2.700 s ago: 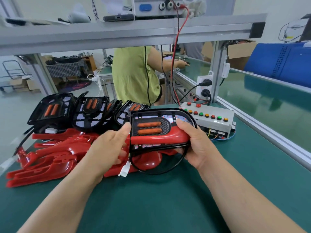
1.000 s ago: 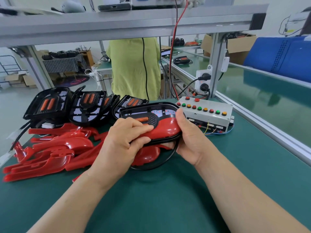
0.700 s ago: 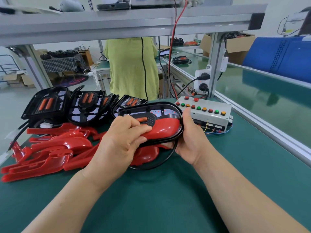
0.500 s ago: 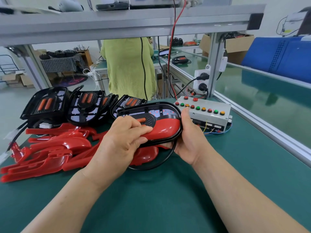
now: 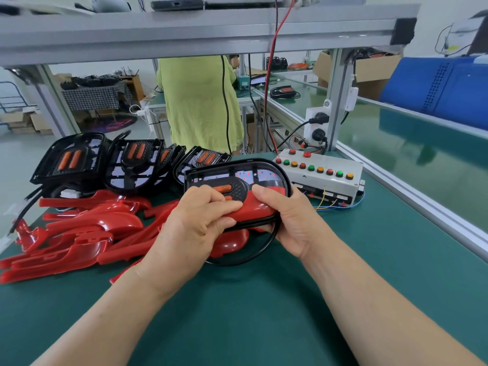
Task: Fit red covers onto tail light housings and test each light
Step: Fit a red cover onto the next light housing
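I hold a black tail light housing (image 5: 253,171) with orange lamp strips above the green bench. A red cover (image 5: 257,208) lies across its lower half. My left hand (image 5: 196,228) grips the housing's left part, fingers curled over the cover. My right hand (image 5: 287,220) holds the right end, thumb pressing on top of the red cover. A black cable loop (image 5: 253,256) hangs under the housing. Small red dots glow on the housing's white board.
Several red covers (image 5: 87,231) are piled at the left, with several black housings (image 5: 71,157) leaning behind them. A white tester box (image 5: 320,173) with coloured buttons stands at the right. A person in a green shirt (image 5: 198,101) stands beyond the bench. An aluminium rail (image 5: 422,207) borders the right.
Both hands kept the housing and cover in about the same place. My right thumb has shifted from the housing's edge onto the top of the red cover.
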